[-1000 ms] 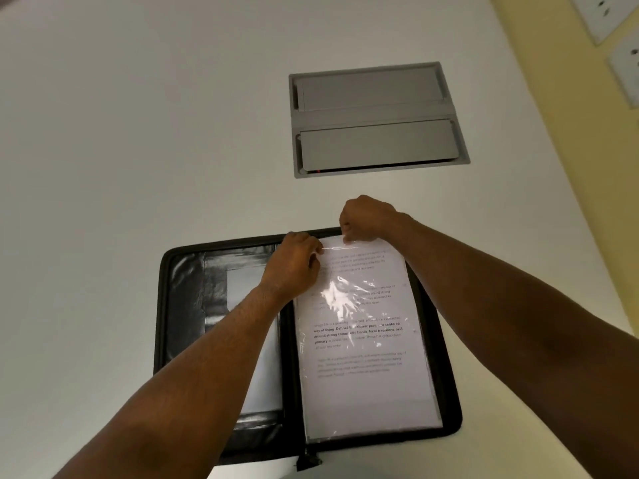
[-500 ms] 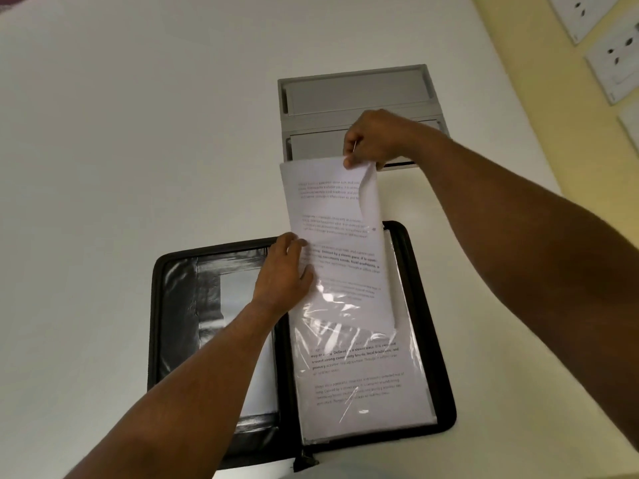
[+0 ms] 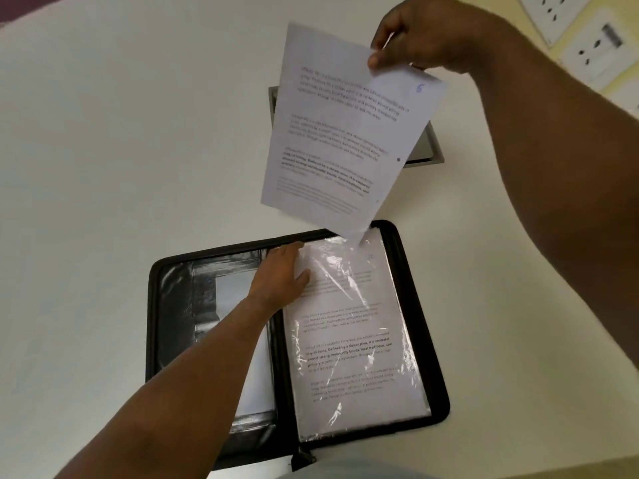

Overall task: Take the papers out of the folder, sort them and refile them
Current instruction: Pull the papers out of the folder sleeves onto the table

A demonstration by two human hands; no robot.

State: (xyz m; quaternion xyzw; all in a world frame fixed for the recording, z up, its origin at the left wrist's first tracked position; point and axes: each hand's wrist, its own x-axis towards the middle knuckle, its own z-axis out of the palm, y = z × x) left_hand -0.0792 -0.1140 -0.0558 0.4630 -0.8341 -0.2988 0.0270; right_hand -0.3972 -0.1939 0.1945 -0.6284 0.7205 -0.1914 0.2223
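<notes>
Soft even indoor light, white glare streaks on the plastic sleeve (image 3: 349, 326) just beside the left fingers (image 3: 294, 252), printed text softly blurred, wide-angle bending at edges, right forearm (image 3: 553, 174) dim

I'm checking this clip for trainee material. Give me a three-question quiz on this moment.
1. True or false: the sheet is clear of the sleeve.
2. Which hand pinches the sheet? A) left B) right
3. What does the left hand rest on?

Key: 1. False; its bottom corner is at the sleeve's top edge. 2. B, the right hand. 3. The top of the folder, at the sleeve's edge.
</notes>
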